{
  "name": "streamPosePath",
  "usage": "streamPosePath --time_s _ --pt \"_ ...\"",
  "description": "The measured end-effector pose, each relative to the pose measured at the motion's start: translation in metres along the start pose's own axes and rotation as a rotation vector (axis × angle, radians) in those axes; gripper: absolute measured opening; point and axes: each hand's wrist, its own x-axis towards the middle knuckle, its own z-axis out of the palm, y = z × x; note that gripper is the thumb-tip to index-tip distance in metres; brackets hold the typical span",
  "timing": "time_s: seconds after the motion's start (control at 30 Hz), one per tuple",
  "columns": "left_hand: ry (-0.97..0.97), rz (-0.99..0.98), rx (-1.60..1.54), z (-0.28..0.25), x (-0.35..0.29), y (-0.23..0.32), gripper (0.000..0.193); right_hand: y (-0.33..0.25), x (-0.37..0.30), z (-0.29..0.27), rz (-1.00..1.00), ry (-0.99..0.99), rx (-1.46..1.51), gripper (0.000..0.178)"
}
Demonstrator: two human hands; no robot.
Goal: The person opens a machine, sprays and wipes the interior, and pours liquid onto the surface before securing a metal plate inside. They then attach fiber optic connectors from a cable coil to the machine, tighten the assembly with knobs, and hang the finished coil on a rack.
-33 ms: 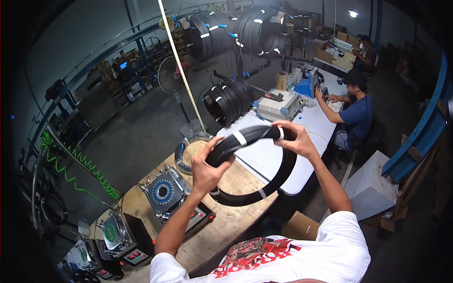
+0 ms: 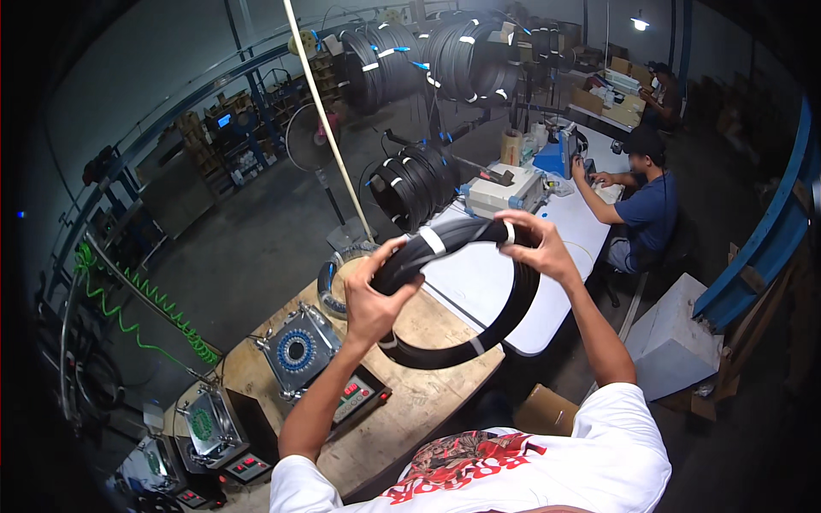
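Observation:
A thick ring of black cable [image 2: 432, 356] is held up in front of me, tilted, above the corner where a wooden table and a white table meet. White tape bands [image 2: 433, 240] bind it in several places. On its left side my left hand [image 2: 376, 299] wraps the bundle, thumb toward me and fingers behind. My right hand [image 2: 539, 248] grips the upper right part beside another white band, its fingers over the top. Both hands hide short stretches of the cable.
The wooden table [image 2: 419, 398] bears a second wrapped coil [image 2: 330, 291] and several machines, one with a blue ring plate [image 2: 297, 350]. A pale pole [image 2: 329, 128] rises behind. At the white table [image 2: 534, 338] sits a co-worker [image 2: 646, 205]. Cable coils [image 2: 415, 184] hang on a rack.
The cable coil and both my hands have risen very slightly. My grip on it stays the same.

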Motion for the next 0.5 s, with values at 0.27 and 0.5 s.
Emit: streamPosePath --time_s 0.27,0.5 --pt "0.0 0.139 -0.198 0.066 0.156 0.012 0.051 -0.002 0.106 -0.108 -0.177 0.119 -0.095 0.049" --pt "-0.001 0.269 -0.056 0.146 0.314 0.01 0.049 0.045 0.244 -0.226 -0.363 0.207 -0.145 0.044"
